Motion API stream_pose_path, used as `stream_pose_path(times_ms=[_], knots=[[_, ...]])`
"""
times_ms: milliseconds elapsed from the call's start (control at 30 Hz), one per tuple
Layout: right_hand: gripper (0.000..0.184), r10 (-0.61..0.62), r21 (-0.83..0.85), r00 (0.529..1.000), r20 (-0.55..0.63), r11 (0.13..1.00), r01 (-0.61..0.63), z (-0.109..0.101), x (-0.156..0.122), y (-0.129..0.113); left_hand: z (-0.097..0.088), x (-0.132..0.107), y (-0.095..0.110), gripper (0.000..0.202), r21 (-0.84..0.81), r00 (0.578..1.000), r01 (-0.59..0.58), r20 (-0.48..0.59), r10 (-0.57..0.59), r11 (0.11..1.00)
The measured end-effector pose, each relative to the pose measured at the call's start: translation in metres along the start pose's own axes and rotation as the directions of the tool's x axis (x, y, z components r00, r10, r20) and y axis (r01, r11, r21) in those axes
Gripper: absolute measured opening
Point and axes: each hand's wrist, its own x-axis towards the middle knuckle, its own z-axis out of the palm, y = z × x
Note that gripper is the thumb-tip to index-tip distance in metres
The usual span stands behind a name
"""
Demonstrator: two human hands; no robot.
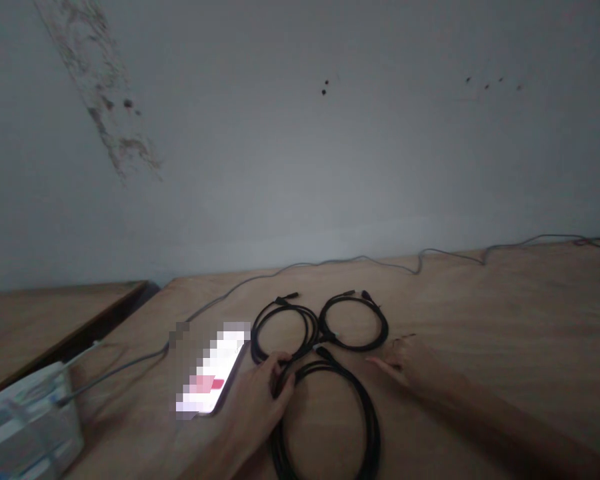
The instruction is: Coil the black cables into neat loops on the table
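I find no legible text, label, brand or number in this view. The phone screen [213,370] is pixelated beyond reading, and I can read no markings on the black cable coils [355,348].

Matt black plastic-sheathed cables [375,427] lie on a smooth, pale wood tabletop [480,300].

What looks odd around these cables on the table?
The wall stands out: a dark, blotchy streak runs down its upper left, like mold or water staining, with small dark spots further right. The three coiled black cables look orderly.
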Motion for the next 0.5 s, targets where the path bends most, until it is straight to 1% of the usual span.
stream_pose_path(times_ms=[67,167,200,233,300,367,400,500], knots=[[0.056,0.017,-0.025,0.999,0.03,1.0,-0.016,-0.003,-0.004,-0.008,0.001,0.003,-0.002,0.032,-0.02,1.0,-0.009,0.001,0.009,1.0],[0.06,0.011,-0.081,0.992,0.124,0.997,-0.001,-0.007,-0.012,-0.026,0.002,0.005,-0.003,0.03,-0.099,0.999,-0.039,-0.011,0.038,0.994],[0.06,0.012,-0.084,0.991,0.13,0.996,-0.001,-0.008,-0.013,-0.033,0.002,0.005,-0.002,0.029,-0.119,0.998,-0.054,-0.019,0.052,0.991],[0.059,0.027,-0.072,0.99,0.136,0.997,-0.017,-0.008,-0.015,-0.039,0.001,0.005,-0.001,0.029,-0.128,0.997,-0.073,-0.027,0.07,0.989],[0.049,0.028,-0.017,0.984,0.175,1.0,-0.025,-0.006,-0.015,-0.048,0.0,0.004,0.0,0.028,-0.121,0.993,-0.115,-0.035,0.112,0.986],[0.039,0.046,0.028,0.98,0.194,0.998,-0.052,-0.003,-0.013,-0.052,-0.001,0.004,0.001,0.027,-0.107,0.988,-0.155,-0.033,0.153,0.982],[0.037,0.069,0.028,0.98,0.187,0.997,-0.076,-0.002,-0.011,-0.052,-0.002,0.004,0.001,0.026,-0.105,0.984,-0.175,-0.03,0.173,0.979],[0.041,0.15,-0.011,0.977,0.152,0.989,-0.15,0.002,-0.006,-0.048,-0.003,0.004,0.0,0.024,-0.116,0.975,-0.222,-0.015,0.222,0.968]])
